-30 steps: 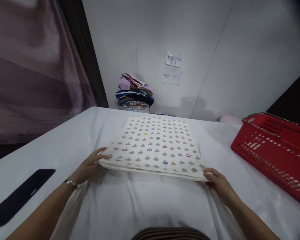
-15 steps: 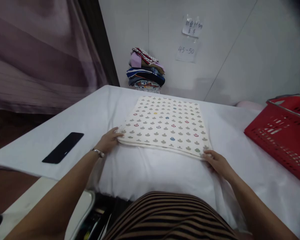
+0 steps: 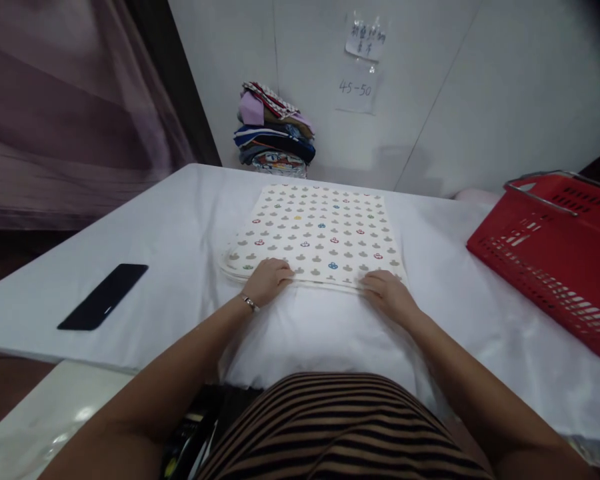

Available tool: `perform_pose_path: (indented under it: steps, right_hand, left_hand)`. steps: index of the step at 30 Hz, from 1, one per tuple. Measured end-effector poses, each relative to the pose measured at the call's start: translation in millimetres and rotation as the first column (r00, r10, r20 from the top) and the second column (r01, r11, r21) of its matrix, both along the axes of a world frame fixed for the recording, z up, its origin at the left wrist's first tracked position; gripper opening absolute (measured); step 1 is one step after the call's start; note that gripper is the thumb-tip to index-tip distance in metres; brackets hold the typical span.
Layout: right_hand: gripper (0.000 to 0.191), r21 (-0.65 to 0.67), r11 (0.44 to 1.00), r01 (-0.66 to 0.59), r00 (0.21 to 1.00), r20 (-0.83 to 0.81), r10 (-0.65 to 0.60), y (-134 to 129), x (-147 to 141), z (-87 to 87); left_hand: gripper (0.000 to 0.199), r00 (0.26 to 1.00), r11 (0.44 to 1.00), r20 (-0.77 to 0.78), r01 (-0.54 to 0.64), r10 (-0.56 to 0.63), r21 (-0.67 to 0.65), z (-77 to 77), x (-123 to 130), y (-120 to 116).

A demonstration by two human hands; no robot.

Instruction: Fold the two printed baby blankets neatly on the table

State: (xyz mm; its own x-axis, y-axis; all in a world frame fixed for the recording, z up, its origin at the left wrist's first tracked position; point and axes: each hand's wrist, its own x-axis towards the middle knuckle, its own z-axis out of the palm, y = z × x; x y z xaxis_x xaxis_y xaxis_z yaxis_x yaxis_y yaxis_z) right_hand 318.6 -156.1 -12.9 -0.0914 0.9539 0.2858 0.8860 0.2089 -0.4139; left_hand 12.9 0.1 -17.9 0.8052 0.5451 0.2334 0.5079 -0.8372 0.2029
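A folded cream cloth (image 3: 315,230) with small grey and coloured mushroom-like prints lies flat on the white-covered table (image 3: 180,227). Several layers show along its front and left edges. My left hand (image 3: 269,279) grips the front edge left of its middle, fingers on top and closed together. Near the front right corner, my right hand (image 3: 387,293) holds the same edge, with its fingertips over the cloth. Both thumbs are mostly hidden. A bracelet (image 3: 250,303) circles my left wrist.
A black phone (image 3: 103,297) lies at the table's left. On the right stands a red plastic basket (image 3: 550,253) with a metal handle. A stack of folded clothes (image 3: 275,133) rests by the wall, below paper signs (image 3: 357,90). A pinkish curtain (image 3: 70,113) hangs at left.
Both hands have moved inward along the cloth's front edge, my left hand away from the left corner. The view has shifted, bringing more of the red basket into sight.
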Motion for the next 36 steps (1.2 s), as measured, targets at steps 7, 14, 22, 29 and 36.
perform_pose_path:
  steps: [7,14,22,29,36]
  right_hand:
    - [0.021,-0.007,0.996,-0.088,0.99,0.114,0.089,22.6,-6.8,-13.8]
    - [0.024,-0.029,0.998,-0.048,0.993,0.11,0.051,25.7,-11.4,-9.1]
    - [0.023,-0.004,0.995,-0.095,0.99,0.106,0.095,30.8,-20.0,-11.7]
    - [0.021,0.02,1.0,-0.021,0.991,0.136,0.018,30.6,-23.4,-9.0]
    - [0.019,0.05,0.999,-0.002,0.99,0.141,-0.005,32.8,-26.6,-7.3]
  left_hand:
    - [0.027,1.0,1.0,0.001,0.015,-0.015,-0.026,-4.4,3.7,7.4]
    - [0.03,0.998,0.998,0.035,-0.051,0.052,-0.028,-8.2,7.7,7.5]
    - [0.027,0.995,0.998,0.08,-0.065,0.064,0.011,-11.0,8.7,6.1]
    - [0.02,0.985,0.993,0.17,-0.045,0.025,0.112,-10.1,10.1,-1.5]
    - [0.021,0.984,0.959,0.126,0.087,-0.125,0.27,-8.8,27.5,-16.9]
